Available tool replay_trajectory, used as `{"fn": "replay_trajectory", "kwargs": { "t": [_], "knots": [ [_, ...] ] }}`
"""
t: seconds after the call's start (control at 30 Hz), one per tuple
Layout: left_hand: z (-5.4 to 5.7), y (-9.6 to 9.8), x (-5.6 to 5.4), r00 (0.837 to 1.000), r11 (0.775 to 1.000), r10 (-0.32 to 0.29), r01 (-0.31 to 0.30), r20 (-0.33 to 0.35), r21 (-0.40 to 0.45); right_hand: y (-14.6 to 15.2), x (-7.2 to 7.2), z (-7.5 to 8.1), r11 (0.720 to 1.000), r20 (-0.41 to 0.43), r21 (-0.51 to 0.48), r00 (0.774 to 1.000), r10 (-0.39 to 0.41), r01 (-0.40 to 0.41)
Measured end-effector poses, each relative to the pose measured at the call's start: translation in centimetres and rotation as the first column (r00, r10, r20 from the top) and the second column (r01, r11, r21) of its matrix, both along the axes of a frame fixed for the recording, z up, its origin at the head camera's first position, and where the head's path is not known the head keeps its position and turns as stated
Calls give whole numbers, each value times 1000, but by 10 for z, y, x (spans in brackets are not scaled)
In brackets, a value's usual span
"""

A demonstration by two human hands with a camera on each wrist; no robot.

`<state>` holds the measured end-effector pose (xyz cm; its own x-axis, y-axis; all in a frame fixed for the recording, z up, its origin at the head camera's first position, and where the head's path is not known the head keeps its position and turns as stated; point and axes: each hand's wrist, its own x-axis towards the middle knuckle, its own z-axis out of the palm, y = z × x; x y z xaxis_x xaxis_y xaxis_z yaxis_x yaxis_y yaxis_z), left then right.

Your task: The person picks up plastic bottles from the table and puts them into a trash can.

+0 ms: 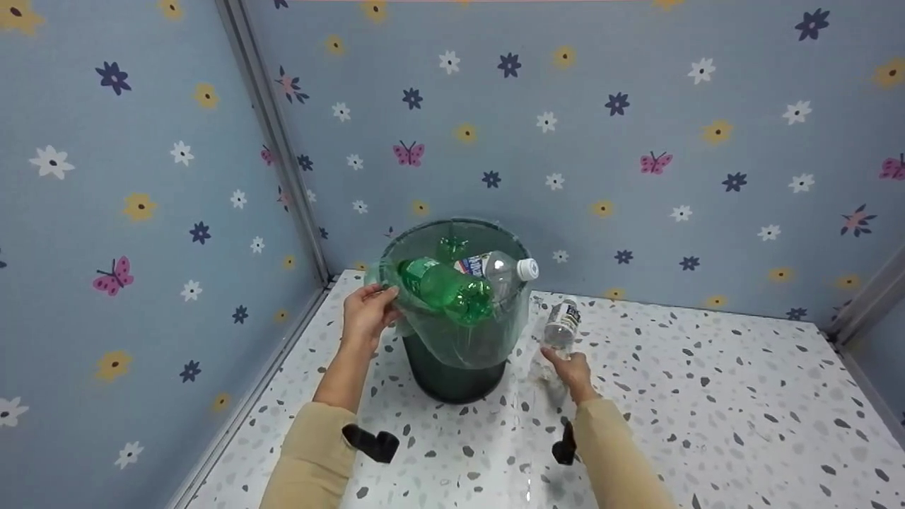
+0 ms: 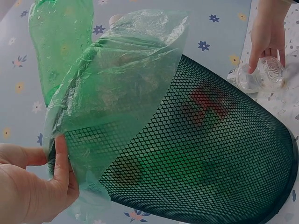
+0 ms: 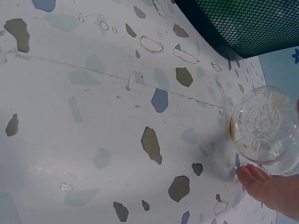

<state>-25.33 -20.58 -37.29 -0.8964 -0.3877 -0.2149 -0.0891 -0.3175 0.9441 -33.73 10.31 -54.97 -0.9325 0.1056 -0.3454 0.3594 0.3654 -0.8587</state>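
Note:
A dark mesh wastebasket [image 1: 452, 385] stands on the speckled surface with a thin green bin liner [image 1: 466, 346] folded over its rim. My left hand [image 1: 364, 311] pinches the liner at the rim's left side, thumb and fingers on either side of the edge in the left wrist view. A green plastic bottle [image 1: 433, 284] and a clear bottle with a white cap [image 1: 503, 272] stick up at the basket's mouth. Right of the basket, my right hand [image 1: 574, 371] grips a clear plastic bottle [image 1: 562, 322] with a printed label. Its ridged base [image 3: 262, 123] faces the right wrist camera.
Behind the basket rises a blue wall [image 1: 601, 170] printed with flowers and butterflies; another patterned wall [image 1: 170, 276] runs along the left. A metal strip [image 1: 272, 141] covers their corner. The white speckled surface [image 1: 721, 410] extends to the right.

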Motion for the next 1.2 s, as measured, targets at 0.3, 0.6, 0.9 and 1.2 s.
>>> {"fn": "replay_trajectory", "kwargs": {
  "t": [0.3, 0.6, 0.9, 1.2],
  "knots": [
    [-1, 0, 1, 1000, 1000, -4, 4, -10, -3, 6, -2, -6, 1000, -12, 0, 1000, -7, 7],
    [0, 0, 1, 1000, 1000, -7, 7, -8, -2, 12, -14, -26, 998, -18, -2, 998, -61, 61],
    [2, -1, 0, 1000, 1000, -7, 7, 25, -1, 25, 2, -3, 997, -10, -4, 997, -78, 78],
    [2, 1, 1, 1000, 1000, -7, 7, 17, -13, 62, -34, -56, 999, -182, -14, 983, -35, 33]
  ]
}}
